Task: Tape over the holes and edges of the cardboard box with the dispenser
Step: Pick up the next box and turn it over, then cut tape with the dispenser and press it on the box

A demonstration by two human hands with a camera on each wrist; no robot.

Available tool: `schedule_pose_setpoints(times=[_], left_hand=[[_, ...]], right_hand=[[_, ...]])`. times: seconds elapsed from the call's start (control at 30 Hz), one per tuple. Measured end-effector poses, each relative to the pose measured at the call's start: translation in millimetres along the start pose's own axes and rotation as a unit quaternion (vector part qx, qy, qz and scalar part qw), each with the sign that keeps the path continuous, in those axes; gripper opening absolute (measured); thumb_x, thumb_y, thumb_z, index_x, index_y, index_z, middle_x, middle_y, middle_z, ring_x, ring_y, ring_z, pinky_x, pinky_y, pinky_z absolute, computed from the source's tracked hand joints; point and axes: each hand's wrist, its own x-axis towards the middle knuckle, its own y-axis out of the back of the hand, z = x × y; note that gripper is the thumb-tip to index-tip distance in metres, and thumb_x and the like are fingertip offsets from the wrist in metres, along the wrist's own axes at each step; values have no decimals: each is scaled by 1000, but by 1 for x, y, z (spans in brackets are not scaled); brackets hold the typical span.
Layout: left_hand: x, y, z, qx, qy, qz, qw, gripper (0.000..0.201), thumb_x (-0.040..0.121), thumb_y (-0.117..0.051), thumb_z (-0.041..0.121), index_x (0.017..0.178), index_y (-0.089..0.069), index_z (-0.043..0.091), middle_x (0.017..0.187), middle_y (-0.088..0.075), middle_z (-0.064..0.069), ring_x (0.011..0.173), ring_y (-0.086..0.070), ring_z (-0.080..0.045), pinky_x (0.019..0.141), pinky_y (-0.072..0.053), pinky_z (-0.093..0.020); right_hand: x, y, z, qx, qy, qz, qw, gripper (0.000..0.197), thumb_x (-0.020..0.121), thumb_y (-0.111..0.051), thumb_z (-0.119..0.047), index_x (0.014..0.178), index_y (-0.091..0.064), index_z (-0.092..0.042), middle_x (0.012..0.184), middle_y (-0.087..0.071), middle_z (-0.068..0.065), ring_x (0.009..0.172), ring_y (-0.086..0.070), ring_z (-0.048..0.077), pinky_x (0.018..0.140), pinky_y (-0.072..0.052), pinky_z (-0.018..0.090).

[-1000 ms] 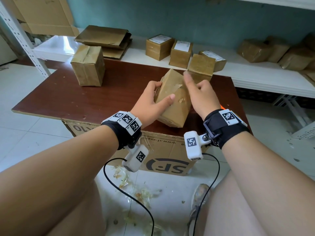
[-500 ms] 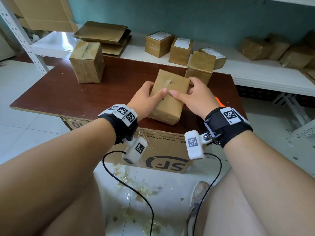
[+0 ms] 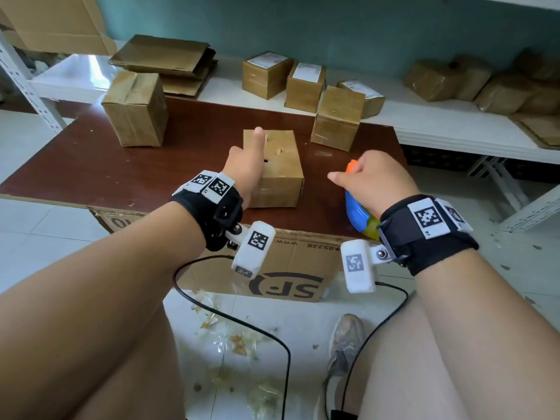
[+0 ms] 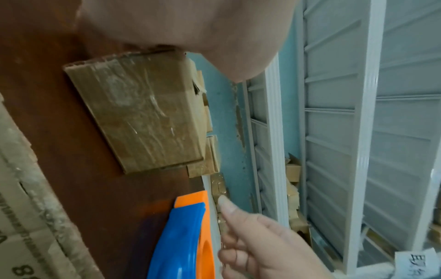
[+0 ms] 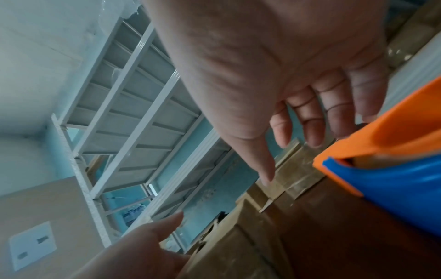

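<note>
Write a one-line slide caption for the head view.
Left hand steadies the box while right hand reaches the dispenser.

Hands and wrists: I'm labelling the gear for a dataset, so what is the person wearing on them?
Both forearms are bare, no sleeves or gloves. The left hand and right hand each have a black wrist strap carrying white square tags printed with black pixel patterns. A small white camera block hangs under each wrist, trailing a thin black cable.
</note>
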Motion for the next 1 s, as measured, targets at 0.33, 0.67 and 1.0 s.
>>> schedule_pose_setpoints(times=[0.33,0.67,1.0], left_hand=[[-34,-10,-11,370,-297,78,877,66,98,-59,54,154,-44,22,174,-14,-19,162,-11,-36,129,9,-57],[-65,6,-3,123,-298,32,946,20,101,-61,35,114,-68,21,129,-60,-3,123,-56,-24,104,-49,-40],[-87,3,-1,-104,31,-334,936,74,101,-21,80,146,-58,34,137,-72,0,126,-68,-28,100,-57,-58]], right_hand=[[-25,-21,22,-191,-42,-84,977,62,93,-64,-73,76,-51,-15,63,-54,3,54,-52,21,49,-33,31],[-27,10,2,410,-97,-113,900,35,107,-60,-32,119,-69,-1,103,-79,19,92,-77,34,91,-61,48],[-67,22,-43,640,-33,-103,761,31,104,-56,-32,110,-74,-7,81,-71,12,71,-66,20,80,-55,40]])
